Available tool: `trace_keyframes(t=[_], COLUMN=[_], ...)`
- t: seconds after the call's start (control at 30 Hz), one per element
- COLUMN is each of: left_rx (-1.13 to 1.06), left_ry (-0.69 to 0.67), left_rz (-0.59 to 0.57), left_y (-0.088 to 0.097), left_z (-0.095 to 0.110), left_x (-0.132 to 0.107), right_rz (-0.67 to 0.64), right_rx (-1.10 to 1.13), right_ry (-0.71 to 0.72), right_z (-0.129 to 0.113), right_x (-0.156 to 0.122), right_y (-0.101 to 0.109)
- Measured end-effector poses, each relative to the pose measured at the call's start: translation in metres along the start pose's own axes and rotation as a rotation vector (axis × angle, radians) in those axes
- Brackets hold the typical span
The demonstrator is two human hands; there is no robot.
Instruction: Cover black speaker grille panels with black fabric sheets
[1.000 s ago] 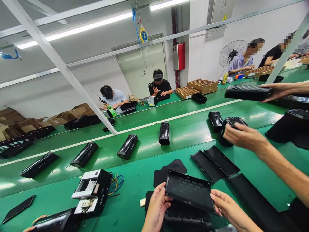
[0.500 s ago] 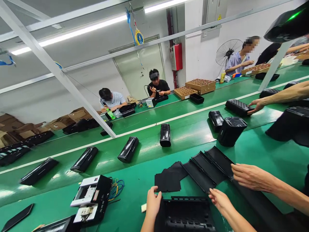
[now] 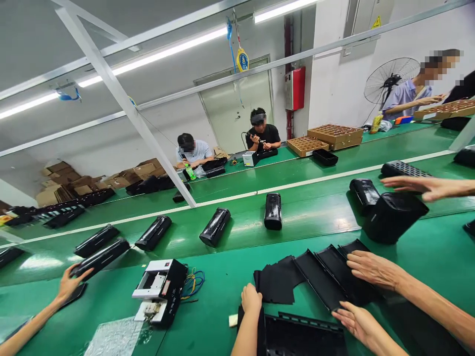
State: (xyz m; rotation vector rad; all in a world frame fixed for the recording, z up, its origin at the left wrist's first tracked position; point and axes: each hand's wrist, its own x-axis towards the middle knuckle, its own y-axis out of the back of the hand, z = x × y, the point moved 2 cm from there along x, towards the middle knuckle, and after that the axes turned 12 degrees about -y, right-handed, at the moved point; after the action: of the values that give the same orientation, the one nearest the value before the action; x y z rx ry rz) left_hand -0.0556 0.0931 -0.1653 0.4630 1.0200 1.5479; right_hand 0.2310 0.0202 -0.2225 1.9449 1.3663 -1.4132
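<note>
My left hand (image 3: pixel 252 299) is closed at the near left edge of a thin black sheet (image 3: pixel 276 289), which lies on a loose pile; its fingertips are partly hidden. My right hand (image 3: pixel 354 321) pinches the near end of a long black panel (image 3: pixel 321 277) with raised edges. Between my forearms, an open black plastic housing (image 3: pixel 304 336) sits at the bottom of the view. A co-worker's hand (image 3: pixel 374 267) from the right rests on neighbouring black panels (image 3: pixel 337 259).
Black speaker-like housings (image 3: pixel 215 227) lie along the green conveyor (image 3: pixel 245 217). A white-and-black machine (image 3: pixel 161 291) with wires stands left. Another person's hand (image 3: pixel 72 279) grips a housing (image 3: pixel 100 257). At right, a hand (image 3: pixel 426 187) hovers by an upright housing (image 3: pixel 395 217).
The view has swung left. My left hand has closed at the sheet pile; my right hand stays at the panel. A hand on the left now grips a housing; the upper-right hand has left its housing.
</note>
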Motion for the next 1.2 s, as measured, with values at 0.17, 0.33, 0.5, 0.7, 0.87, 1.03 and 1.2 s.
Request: trace_keyframes(t=[0.17, 0.33, 0.5, 0.7, 0.87, 1.03, 1.2], left_rx=[-0.364, -0.762, -0.963, -1.081, -1.023, -1.01, -1.099], left_ry=[0.023, 0.001, -0.064, -0.091, -0.101, -0.118, -0.069], left_rz=[-0.062, -0.214, -0.341, -0.435, -0.42, -0.418, -0.398], left_y=[0.0, 0.008, 0.015, 0.03, 0.035, 0.031, 0.032], left_z=[0.009, 0.035, 0.066, 0.085, 0.083, 0.079, 0.076], left_x=[-0.007, -0.033, -0.064, -0.092, -0.099, -0.097, -0.091], right_rz=[0.009, -0.107, -0.221, -0.245, -0.283, -0.285, -0.258], right_rx=[-0.153, -0.37, -0.802, -0.859, -0.84, -0.697, -0.419], right_ry=[0.094, 0.407, 0.933, 0.997, 0.975, 0.894, 0.748], right_z=[-0.012, -0.018, -0.02, -0.027, -0.026, -0.027, -0.038], right_x=[-0.013, -0.047, -0.09, -0.098, -0.103, -0.104, -0.087], right_y=[0.007, -0.042, -0.114, -0.122, -0.118, -0.113, -0.093])
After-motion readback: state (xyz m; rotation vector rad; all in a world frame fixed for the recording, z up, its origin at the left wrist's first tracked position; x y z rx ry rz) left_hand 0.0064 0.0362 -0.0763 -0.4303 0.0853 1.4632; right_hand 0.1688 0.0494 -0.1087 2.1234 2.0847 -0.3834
